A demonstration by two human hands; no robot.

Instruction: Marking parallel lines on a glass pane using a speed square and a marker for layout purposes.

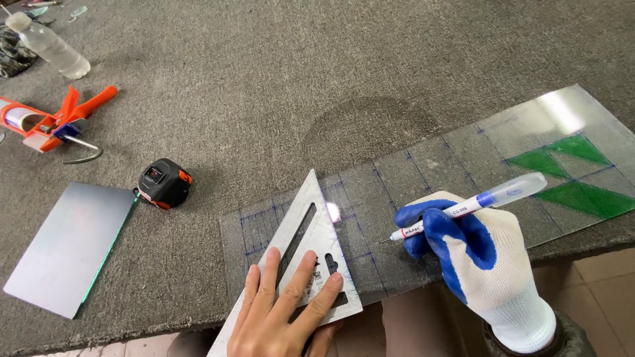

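Pressed flat under my bare left hand (pixel 281 311), fingers spread open, a metal triangular square (pixel 305 254) lies on the glass strip (pixel 423 178) (marked with blue grid lines and green triangles). My gloved right hand (pixel 473 254) is closed around a pen (pixel 463 208), tip just above the glass. Farther left on the grey felt table (pixel 264 79): a tape measure (pixel 164 183), a mirror pane (pixel 69 244), a caulking gun (pixel 56 122).

Left hand (pixel 281 311): bare, flat, fingers spread, palm down, near edge. Right hand (pixel 476 254): gloved, curled in a writing grip, further right.
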